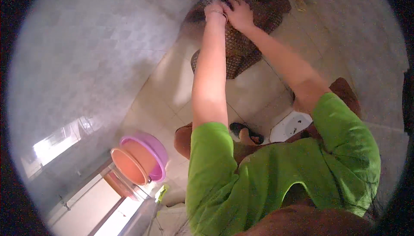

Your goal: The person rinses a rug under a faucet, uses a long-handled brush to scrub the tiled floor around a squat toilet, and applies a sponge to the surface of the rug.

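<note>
Brown cloth [240, 48], finely checked, rumpled

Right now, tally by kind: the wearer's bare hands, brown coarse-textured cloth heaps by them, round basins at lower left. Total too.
Bare hands: 2 (left hand, right hand)
Cloth heaps: 1 (brown coarse-textured cloth heap; number of pieces unclear)
Basins: 2 (round purple basin, round orange basin)
Total: 5
</note>
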The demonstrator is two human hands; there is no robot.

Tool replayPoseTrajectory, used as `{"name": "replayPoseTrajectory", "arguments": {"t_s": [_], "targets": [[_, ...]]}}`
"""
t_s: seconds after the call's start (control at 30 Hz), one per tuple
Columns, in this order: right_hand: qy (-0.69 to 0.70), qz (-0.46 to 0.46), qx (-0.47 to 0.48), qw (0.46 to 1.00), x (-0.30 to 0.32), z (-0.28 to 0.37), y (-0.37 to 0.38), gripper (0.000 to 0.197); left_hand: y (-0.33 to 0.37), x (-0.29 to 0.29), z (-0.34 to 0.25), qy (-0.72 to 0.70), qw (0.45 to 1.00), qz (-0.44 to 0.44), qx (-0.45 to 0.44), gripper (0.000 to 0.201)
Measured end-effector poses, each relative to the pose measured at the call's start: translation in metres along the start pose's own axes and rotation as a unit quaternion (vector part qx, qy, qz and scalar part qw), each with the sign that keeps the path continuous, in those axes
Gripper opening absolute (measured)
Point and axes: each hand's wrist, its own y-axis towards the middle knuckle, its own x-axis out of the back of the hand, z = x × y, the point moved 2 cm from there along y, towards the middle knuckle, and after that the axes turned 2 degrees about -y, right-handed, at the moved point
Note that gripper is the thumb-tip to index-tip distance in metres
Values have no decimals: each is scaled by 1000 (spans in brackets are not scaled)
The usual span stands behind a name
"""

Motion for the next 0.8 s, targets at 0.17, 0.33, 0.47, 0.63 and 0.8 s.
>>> {"name": "replayPoseTrajectory", "arguments": {"t_s": [0.17,0.33,0.47,0.63,0.8], "targets": [[-35,-70,35,996,14,26,-31,57,31,22,1,-121,992,6,23,29],[128,94,59,986,1,42,-25,52,39,50,-1,-410,910,49,30,29],[200,141,59,968,-6,61,-5,39,45,99,1,-419,906,35,49,27],[3,10,236,972,-36,74,34,35,24,144,-11,-438,898,37,1,20],[-325,209,142,911,-80,39,95,51,-14,102,-24,-42,963,-11,-266,29]]}}
